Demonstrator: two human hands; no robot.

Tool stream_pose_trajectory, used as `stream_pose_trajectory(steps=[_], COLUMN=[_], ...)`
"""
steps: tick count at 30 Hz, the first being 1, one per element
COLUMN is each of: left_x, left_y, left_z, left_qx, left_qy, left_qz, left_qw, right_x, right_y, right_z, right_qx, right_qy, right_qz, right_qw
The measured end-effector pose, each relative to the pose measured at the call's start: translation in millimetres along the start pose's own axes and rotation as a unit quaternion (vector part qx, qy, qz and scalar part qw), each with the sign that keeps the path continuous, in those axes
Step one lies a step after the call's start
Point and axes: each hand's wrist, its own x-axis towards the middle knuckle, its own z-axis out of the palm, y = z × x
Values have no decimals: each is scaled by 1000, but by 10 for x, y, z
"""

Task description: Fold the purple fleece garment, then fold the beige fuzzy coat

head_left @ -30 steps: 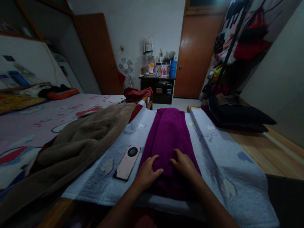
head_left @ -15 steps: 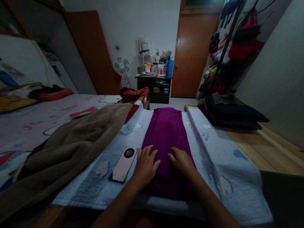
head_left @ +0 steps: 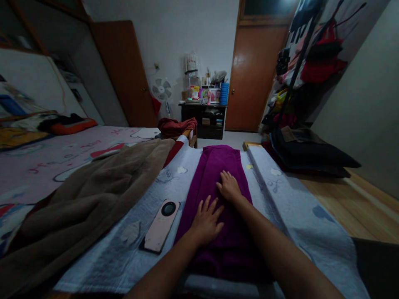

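Note:
A long purple cloth (head_left: 218,160) lies flat, lengthwise, on a light blue patterned sheet (head_left: 183,170). My left hand (head_left: 206,222) rests on its lower middle part with the fingers spread. Farther up the cloth, toward its right side, my right hand (head_left: 229,186) lies on it with the fingers stretched forward. Neither hand holds anything. A pink phone (head_left: 160,226) with a round black camera ring lies on the sheet, left of the purple cloth.
A brown fleece blanket (head_left: 102,191) covers the left side, beside a pink patterned bed (head_left: 77,145). Dark folded clothes (head_left: 308,151) are stacked at right on a wooden surface (head_left: 327,195). A black cabinet (head_left: 199,122) and a fan (head_left: 162,88) stand farther back.
My right hand has moved forward up the cloth. My left hand has shifted right, further onto the cloth, and its fingers have spread. The view has shifted slightly.

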Motion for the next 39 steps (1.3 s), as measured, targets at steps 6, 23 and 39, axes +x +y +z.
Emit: stream_pose_trajectory(steps=[6, 23, 39], left_x=[-10, -43, -18], left_y=[11, 42, 61], left_z=[5, 44, -15], left_qx=[-15, -25, -20], left_qy=[17, 35, 24], left_qz=[-4, -21, -32], left_qw=[1000, 999, 999], right_x=[214, 155, -176], right_y=[75, 115, -56], right_z=[139, 315, 136], right_qx=[-41, -77, 22], right_qy=[-31, -24, -121], right_qz=[-4, -20, 21], right_qw=[999, 997, 992])
